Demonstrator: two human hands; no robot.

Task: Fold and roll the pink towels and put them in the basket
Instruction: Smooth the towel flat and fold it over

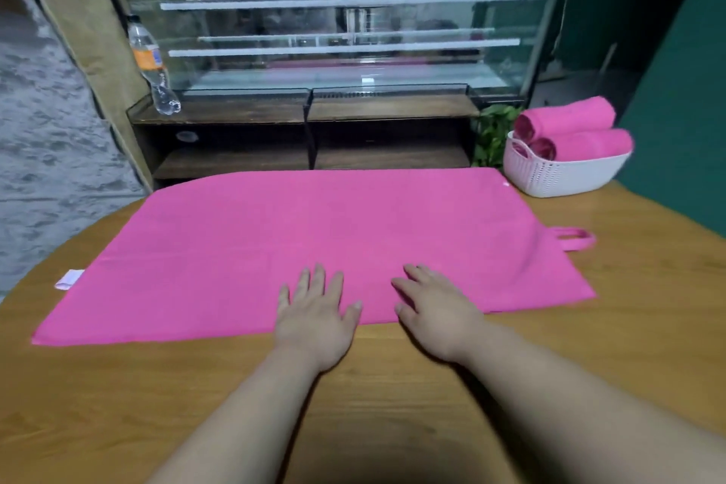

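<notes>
A pink towel (306, 240) lies flat and long across the wooden table (393, 385), its white label sticking out at the left end and a pink loop at the right end. My left hand (316, 316) rests palm down on the towel's near edge with its fingers spread and straight. Just to its right, my right hand (436, 312) lies flat on the same edge. A white perforated basket (558, 175) stands at the table's far right corner, holding two rolled pink towels (573, 132).
Behind the table stands a glass display case (334, 24) on a dark wooden shelf unit, with a plastic bottle (151, 69) leaning at its left. A green plant (493, 134) sits beside the basket. A green wall (683, 90) closes the right side.
</notes>
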